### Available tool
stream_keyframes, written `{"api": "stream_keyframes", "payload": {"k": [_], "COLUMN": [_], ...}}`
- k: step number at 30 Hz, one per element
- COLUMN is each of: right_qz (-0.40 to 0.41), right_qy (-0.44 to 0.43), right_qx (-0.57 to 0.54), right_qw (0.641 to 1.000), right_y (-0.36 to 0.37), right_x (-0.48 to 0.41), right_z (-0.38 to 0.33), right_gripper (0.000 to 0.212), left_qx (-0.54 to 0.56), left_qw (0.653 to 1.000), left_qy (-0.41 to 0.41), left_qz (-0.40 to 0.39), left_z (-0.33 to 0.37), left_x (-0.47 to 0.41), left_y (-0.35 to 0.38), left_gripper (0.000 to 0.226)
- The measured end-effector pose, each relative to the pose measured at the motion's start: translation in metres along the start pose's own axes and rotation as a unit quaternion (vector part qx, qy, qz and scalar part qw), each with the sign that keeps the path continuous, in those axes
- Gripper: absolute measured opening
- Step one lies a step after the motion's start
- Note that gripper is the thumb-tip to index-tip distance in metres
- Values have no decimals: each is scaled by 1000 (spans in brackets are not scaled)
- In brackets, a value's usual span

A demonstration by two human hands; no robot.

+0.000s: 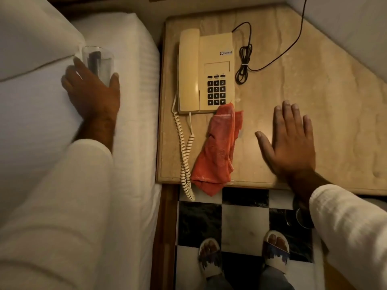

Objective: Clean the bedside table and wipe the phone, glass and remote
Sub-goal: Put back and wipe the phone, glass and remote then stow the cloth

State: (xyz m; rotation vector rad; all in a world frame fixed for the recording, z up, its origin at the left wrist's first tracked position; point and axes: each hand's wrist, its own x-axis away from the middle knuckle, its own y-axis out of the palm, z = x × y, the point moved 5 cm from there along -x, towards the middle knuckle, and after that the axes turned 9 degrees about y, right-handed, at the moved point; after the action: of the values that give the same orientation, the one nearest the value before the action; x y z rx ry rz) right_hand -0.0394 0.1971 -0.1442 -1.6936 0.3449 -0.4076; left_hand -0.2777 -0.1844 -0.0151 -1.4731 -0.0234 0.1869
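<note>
At nine o'clock in the view, the left hand (92, 95) is wrapping its fingers around a clear glass (98, 64), thumb on one side and fingers on the other, over the white bed (41, 122). A dark object, too blurred to name, is showing inside or behind the glass. Moving right, the marble bedside table (314, 84) is filling the upper right. The cream phone (205, 70) is sitting toward the table's ten o'clock corner, handset in its cradle, with its coiled cord (185, 155) hanging over the six o'clock edge. A red cloth (217, 151) is lying just at six o'clock of the phone, touching its lower corner and drooping past the table's front edge. At one o'clock of the phone, a thin black cable (244, 59) is lying bundled on the marble. Further right, the right hand (291, 141) is hovering or resting flat, fingers spread fully open, gripping nothing, at four o'clock of the phone. Below, slippered feet (209, 256) are standing on checkered floor (240, 216).
</note>
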Motion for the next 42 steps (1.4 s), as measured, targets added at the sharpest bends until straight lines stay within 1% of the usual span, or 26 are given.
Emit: {"api": "stream_keyframes", "payload": {"k": [2, 4, 6, 9, 11, 12, 13, 14, 15, 18, 19, 20, 21, 23, 25, 27, 29, 30, 32, 33, 34, 36, 37, 38, 40, 42], "right_qz": [2, 0, 1, -4, -16, -15, -14, -31, -63, -184, -210, -227, -233, -226, -212, -222, -234, -234, -224, -220, -223, -253, -274, -287, -276, -249], "right_qy": [0, 2, -1, -2, 41, 79, 119, 147, 157, 111, 125, 159, 200, 269, 309, 333, 340, 340, 346, 347, 342, 318, 303, 283, 247, 247], "right_qx": [0, -10, -23, -76, -206, -321, -450, -561, -636, -774, -802, -812, -810, -781, -762, -768, -775, -776, -778, -778, -776, -763, -760, -763, -774, -777], "right_qw": [1000, 1000, 1000, 997, 978, 944, 885, 814, 753, 595, 545, 514, 500, 516, 529, 500, 479, 478, 475, 475, 480, 503, 505, 505, 514, 523], "right_y": [2, 1, 0, -1, -13, -24, -38, -51, -65, -91, -94, -94, -92, -83, -75, -70, -69, -68, -68, -69, -68, -70, -72, -76, -81, -83], "right_x": [0, -1, 0, -1, -5, -10, -15, -21, -27, -40, -41, -40, -38, -32, -27, -23, -18, -17, -14, -13, -11, -6, -1, 4, 11, 15], "right_z": [1, 3, 1, 4, 9, 10, 8, 0, -13, -53, -56, -53, -45, -22, -4, 6, 7, 8, 8, 7, 5, -4, -12, -21, -32, -35], "right_gripper": [83, 82, 80, 75, 61, 51, 42, 35, 33, 48, 43, 39, 37, 36, 38, 51, 47, 43, 41, 39, 36, 36, 38, 41, 51, 52], "left_qx": [0, -22, -2, 160, 257, 284, 305, 324, 338, 311, 287, 263, 242, 208, 154, 84, 46, 39, 110, 200, 298, 493, 544, 560, 515, 479], "left_qw": [999, 999, 999, 987, 963, 953, 942, 931, 921, 910, 908, 904, 900, 908, 943, 956, 941, 936, 943, 941, 926, 850, 821, 811, 842, 865], "left_qy": [0, -6, -24, 24, 77, 105, 132, 153, 171, 223, 234, 248, 264, 275, 226, 190, 214, 232, 206, 150, 95, 24, 33, 58, 100, 78], "left_qz": [-36, -38, -29, -6, -18, -31, -46, -65, -87, -160, -195, -228, -249, -239, -188, -208, -258, -261, -237, -226, -211, -182, -172, -161, -126, -129], "left_z": [-2, 3, 11, 48, 91, 114, 138, 163, 187, 244, 255, 262, 262, 242, 200, 157, 134, 131, 134, 137, 141, 164, 182, 199, 227, 243], "left_x": [-11, -9, 1, 44, 88, 109, 130, 149, 166, 203, 210, 215, 219, 223, 223, 234, 255, 266, 278, 280, 280, 277, 275, 273, 258, 234], "left_y": [10, 14, 8, -6, -14, -17, -18, -18, -17, -9, -5, 2, 8, 15, 26, 46, 67, 73, 72, 67, 60, 41, 28, 16, 3, 11], "left_gripper": [91, 90, 90, 88, 84, 82, 81, 80, 80, 83, 85, 86, 86, 83, 85, 95, 101, 95, 81, 76, 71, 64, 63, 61, 58, 50]}}
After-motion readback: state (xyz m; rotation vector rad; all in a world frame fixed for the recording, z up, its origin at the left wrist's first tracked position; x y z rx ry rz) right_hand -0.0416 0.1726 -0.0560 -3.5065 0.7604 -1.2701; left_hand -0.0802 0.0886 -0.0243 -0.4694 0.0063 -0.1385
